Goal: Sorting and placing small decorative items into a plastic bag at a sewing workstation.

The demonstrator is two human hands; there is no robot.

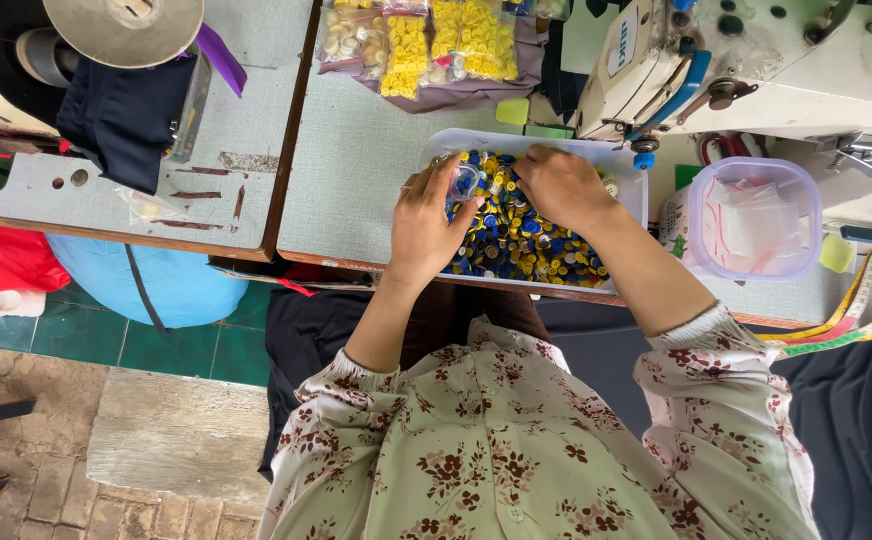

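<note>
Two sewing tables side by side, grey-topped; work table (356,170) on the right carrying everything of interest. Largest item there: cream sewing machine (756,60) at upper right. Next down in size, clear plastic bags of yellow and pale buttons (426,40) heaped at the far edge. Then a round clear tub with lilac rim (753,218) holding small zip bags, just right of the tray. Yellow measuring tape (846,325) trailing off the right edge.

Shallow clear plastic tray (621,165) near the front edge, filled with a loose heap of blue and yellow buttons (526,245). Both hands over it.

Left hand (426,225) curled, fingertips pinched on a small clear bag (464,180) held above the tray's left end. Right hand (561,185) palm down in the heap, fingers bent into the buttons; whether any are actually pinched, cannot tell.

Handling, as judgement: buttons hard, light, smooth, likely to slide and scatter if scooped carelessly; best taken a few at a time by fingertip pinch, or raked against the tray wall. Small bag thin, limp and slippery; best held at the mouth, thumb against forefinger, to hold it open. Tray light and somewhat flexible; two-handed grip by the long rims if shifted.
</note>
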